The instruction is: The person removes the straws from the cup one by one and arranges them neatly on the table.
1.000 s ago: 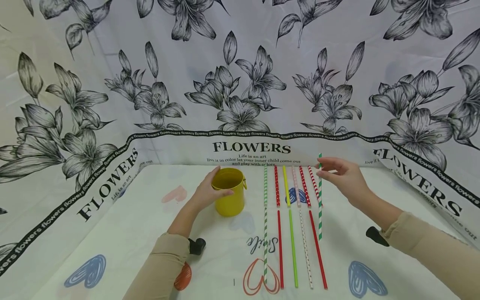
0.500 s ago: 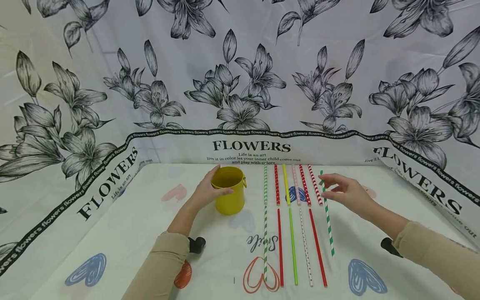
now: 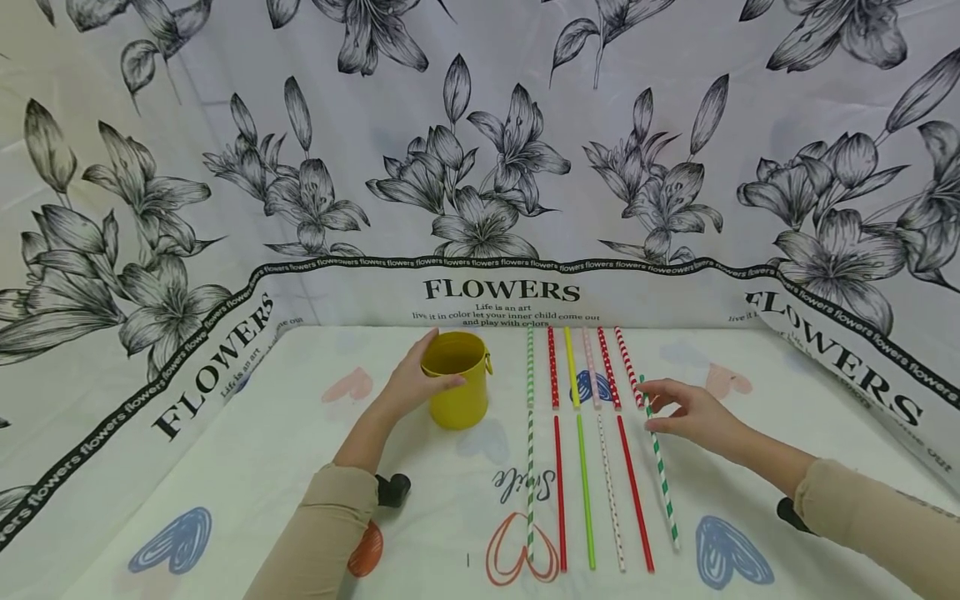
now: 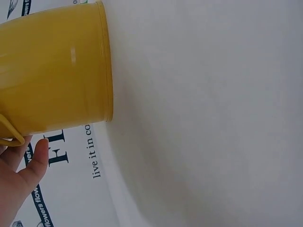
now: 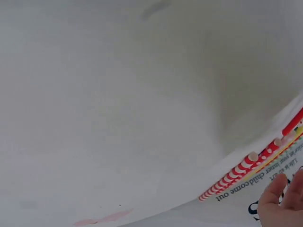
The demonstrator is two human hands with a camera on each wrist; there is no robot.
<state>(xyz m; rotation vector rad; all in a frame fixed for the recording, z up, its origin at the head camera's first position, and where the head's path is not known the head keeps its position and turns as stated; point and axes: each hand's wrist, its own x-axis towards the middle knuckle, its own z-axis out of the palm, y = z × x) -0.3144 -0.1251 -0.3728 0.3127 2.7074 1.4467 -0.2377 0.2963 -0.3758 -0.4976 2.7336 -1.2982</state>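
Note:
My left hand (image 3: pixel 405 385) holds the side of a small yellow metal bucket (image 3: pixel 459 407), thumb along the near rim and fingers behind. In the left wrist view the bucket (image 4: pixel 52 71) fills the upper left, its wire handle beside my fingers. On the right, my right hand (image 3: pixel 697 421) pinches the upper end of a green-and-white striped paper straw (image 3: pixel 663 475), which slants toward the near side. That straw lies right of a plain red straw (image 3: pixel 635 492) and below a red-and-white striped straw (image 3: pixel 628 367). Only part of the right hand (image 5: pixel 281 203) shows in the right wrist view.
Two rows of straws lie on the white tablecloth (image 3: pixel 262 467). The far row includes a yellow straw (image 3: pixel 573 367) and a pink straw (image 3: pixel 592 367); the near row includes a lime-green straw (image 3: pixel 586 492) and a dotted white straw (image 3: pixel 611 492). A flower-printed cloth (image 3: pixel 495 175) hangs behind.
My right hand has moved down toward the near side with the green-striped straw, lowering it from upright beside the rows to slanting at their right end. The left hand stays on the bucket.

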